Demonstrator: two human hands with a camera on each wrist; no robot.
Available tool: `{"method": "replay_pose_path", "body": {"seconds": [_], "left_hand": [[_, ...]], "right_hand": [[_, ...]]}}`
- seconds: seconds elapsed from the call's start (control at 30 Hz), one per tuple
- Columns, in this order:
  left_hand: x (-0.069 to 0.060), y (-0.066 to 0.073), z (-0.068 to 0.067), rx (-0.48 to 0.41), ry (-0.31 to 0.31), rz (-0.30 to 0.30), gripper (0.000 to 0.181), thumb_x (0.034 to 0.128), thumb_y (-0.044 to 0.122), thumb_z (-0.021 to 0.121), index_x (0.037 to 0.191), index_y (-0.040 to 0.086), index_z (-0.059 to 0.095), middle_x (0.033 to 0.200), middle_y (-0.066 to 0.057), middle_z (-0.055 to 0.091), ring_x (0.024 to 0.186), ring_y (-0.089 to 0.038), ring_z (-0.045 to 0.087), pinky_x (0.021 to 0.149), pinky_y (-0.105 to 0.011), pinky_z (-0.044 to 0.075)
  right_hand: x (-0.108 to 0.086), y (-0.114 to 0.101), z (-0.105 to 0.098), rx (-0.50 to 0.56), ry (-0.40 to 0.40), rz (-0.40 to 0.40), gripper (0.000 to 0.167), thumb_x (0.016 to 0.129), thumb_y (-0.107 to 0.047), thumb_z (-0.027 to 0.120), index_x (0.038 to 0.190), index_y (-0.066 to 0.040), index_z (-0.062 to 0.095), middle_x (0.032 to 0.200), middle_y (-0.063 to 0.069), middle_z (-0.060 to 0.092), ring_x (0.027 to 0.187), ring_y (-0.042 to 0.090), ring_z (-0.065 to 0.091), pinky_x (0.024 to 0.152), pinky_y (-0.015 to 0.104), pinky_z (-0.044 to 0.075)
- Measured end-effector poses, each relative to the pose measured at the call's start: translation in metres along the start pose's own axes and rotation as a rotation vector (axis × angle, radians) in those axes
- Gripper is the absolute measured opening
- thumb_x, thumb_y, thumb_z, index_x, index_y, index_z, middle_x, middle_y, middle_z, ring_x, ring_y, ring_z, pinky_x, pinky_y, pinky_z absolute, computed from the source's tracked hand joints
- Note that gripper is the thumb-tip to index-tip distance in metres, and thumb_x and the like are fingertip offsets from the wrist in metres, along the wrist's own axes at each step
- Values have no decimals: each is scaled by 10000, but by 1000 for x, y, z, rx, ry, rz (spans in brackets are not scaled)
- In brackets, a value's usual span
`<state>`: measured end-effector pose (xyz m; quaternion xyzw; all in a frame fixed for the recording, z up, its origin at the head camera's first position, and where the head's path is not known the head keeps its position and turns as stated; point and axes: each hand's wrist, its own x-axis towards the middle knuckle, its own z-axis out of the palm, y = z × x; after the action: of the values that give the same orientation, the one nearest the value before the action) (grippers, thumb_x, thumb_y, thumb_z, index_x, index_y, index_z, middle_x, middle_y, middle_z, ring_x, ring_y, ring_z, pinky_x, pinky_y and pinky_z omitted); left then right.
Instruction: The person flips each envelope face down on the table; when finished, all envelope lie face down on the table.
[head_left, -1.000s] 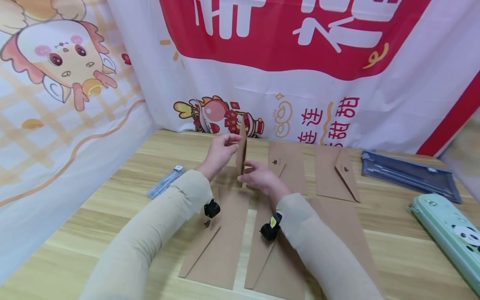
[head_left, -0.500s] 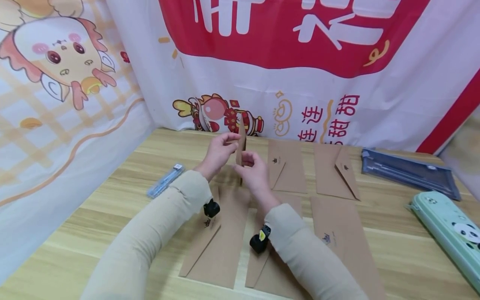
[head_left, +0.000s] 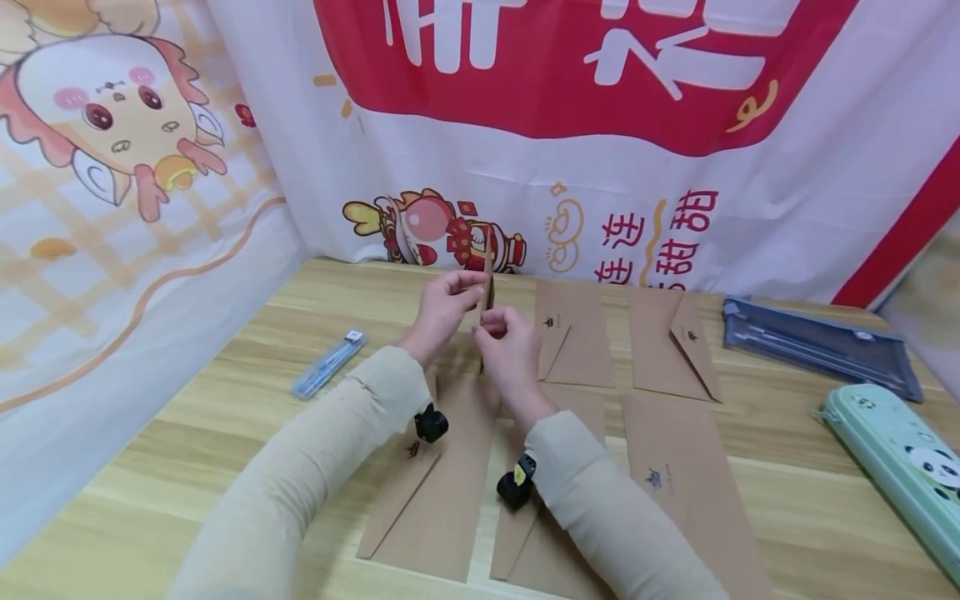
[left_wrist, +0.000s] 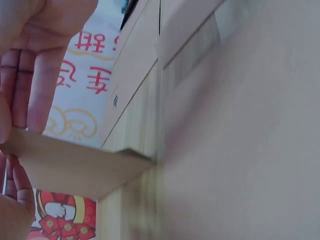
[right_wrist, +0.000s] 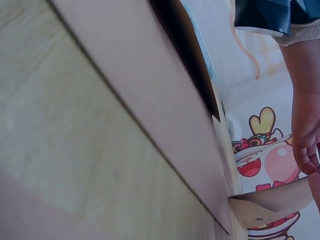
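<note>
A brown kraft-paper envelope (head_left: pixel 489 258) stands edge-on on the table, between both hands. My left hand (head_left: pixel 442 308) pinches it from the left side near its upper part. On the right side, the thumb and fingers of my right hand (head_left: pixel 510 346) pinch the nearer edge. In the left wrist view the envelope (left_wrist: pixel 65 162) stands out from the fingers, its lower end at the table. The right wrist view shows its flap (right_wrist: pixel 255 212) hanging slightly apart, with the left hand (right_wrist: pixel 306 120) above. The fingertips are partly hidden.
Several more brown envelopes lie flat, such as one at the front (head_left: pixel 442 517) and one at the back (head_left: pixel 577 350). A clear blue case (head_left: pixel 330 365) lies left. At right are a dark mesh pouch (head_left: pixel 817 346) and a green panda pencil case (head_left: pixel 892 467). A printed curtain (head_left: pixel 637 167) hangs behind.
My right hand has moved up and left along the envelope, its fingers closing at the envelope's near edge. The left hand has stayed at nearly the same spot.
</note>
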<state>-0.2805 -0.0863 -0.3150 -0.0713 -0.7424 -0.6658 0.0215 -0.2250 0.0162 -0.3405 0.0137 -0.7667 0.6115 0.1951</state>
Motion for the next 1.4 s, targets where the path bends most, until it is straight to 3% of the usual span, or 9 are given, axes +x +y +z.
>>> {"method": "replay_pose_path", "body": {"seconds": [0.23,0.4,0.57,0.73,0.83,0.9,1.07,1.2,1.4], "left_hand": [[-10,7,11,-129,-12,-37,275,897,57,569,1160,-24,594,1199,-161,588,989,-164,572,954,-334,463],[-18,13,17,-235,-19,-41,268,901,43,557,1162,-11,588,1222,-162,575,985,-162,575,949,-325,470],[-28,10,14,-362,49,-54,348,876,-6,571,1223,-10,543,1237,-150,567,1018,-166,580,952,-310,469],[-31,1,6,-519,229,-67,383,839,-98,541,1219,-67,516,1096,-105,625,981,-190,584,923,-311,478],[-32,-5,1,-525,306,-105,374,834,-105,530,1205,-56,523,969,-10,622,950,-158,562,836,-248,490],[-33,-9,-1,-517,321,-136,363,839,-100,519,1197,-37,529,951,14,597,939,-141,539,780,-212,479],[-35,-13,-1,-531,286,-197,260,865,-73,505,1102,19,557,905,20,553,816,-96,528,703,-168,460],[-36,-16,2,-553,269,-202,166,885,-63,495,988,52,556,807,14,544,688,-69,503,624,-154,431],[-37,-21,4,-533,276,-206,287,844,-109,511,1116,-16,513,897,-6,537,738,-68,510,667,-158,444]], "right_hand": [[-1,-2,-4,-6,112,1,87,770,-14,660,857,-16,662,773,103,669,704,187,595,599,232,493],[2,-6,-10,87,223,33,90,748,-20,675,838,-14,666,743,92,653,668,135,570,571,185,467],[5,-7,-14,307,298,119,111,708,15,695,800,-21,643,649,12,604,567,63,561,526,170,497],[9,-5,-15,639,340,177,218,696,142,653,746,-49,563,610,0,552,514,70,571,538,219,551],[10,-5,-16,762,360,201,270,698,188,626,737,-62,533,616,17,545,514,79,574,533,226,554],[11,-4,-16,817,374,212,282,698,207,611,737,-57,523,624,26,540,520,87,573,524,225,552],[11,0,-17,902,389,253,276,706,212,587,750,-45,500,650,35,509,541,104,573,533,231,555],[10,3,-19,917,404,308,273,717,200,581,770,-52,490,693,45,499,561,112,578,556,239,561],[9,7,-18,944,402,349,282,734,195,573,784,-59,461,742,62,512,588,119,586,575,230,561]]}}
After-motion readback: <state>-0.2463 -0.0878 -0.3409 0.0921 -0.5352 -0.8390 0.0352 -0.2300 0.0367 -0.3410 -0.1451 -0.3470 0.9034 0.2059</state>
